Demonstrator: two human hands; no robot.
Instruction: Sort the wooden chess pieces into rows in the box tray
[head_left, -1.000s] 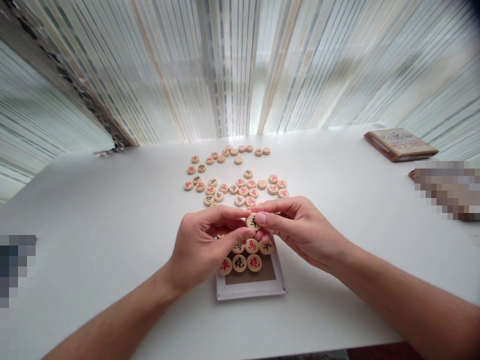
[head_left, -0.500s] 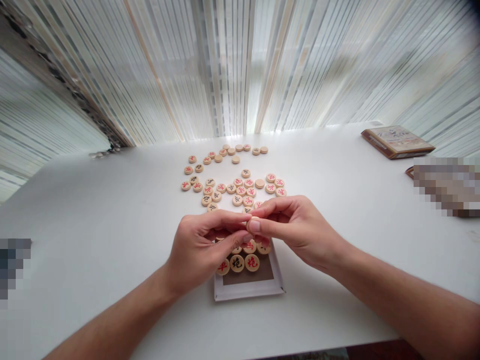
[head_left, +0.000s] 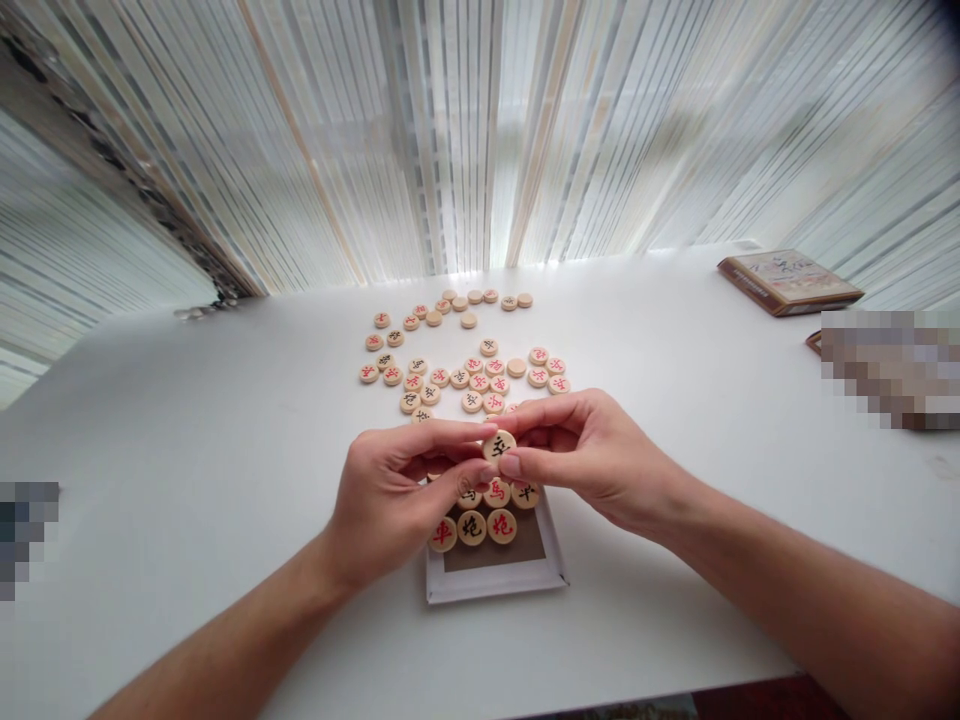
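Between my two hands is a round wooden Chinese chess piece (head_left: 499,450), its black character facing me. My left hand (head_left: 409,490) pinches it from the left with thumb and fingertips. From the right, my right hand (head_left: 581,445) grips the same piece between thumb and forefinger. Just below lies a shallow white box tray (head_left: 495,588) with a brown bottom, partly covered by my hands. Several pieces rest in it in rows, among them a red-marked piece (head_left: 502,526) and a black-marked piece (head_left: 472,528). My left hand hides the tray's left side.
Loose chess pieces (head_left: 478,383) are scattered on the white table (head_left: 225,480) beyond my hands, some with plain faces up. A flat printed box (head_left: 795,282) lies at the far right, near a blurred brown item (head_left: 814,342). A striped curtain (head_left: 465,130) hangs behind the table.
The piece between my hands has turned from edge-on, mostly hidden, to showing its black-marked face. My hands have barely moved, and the view has shifted slightly.
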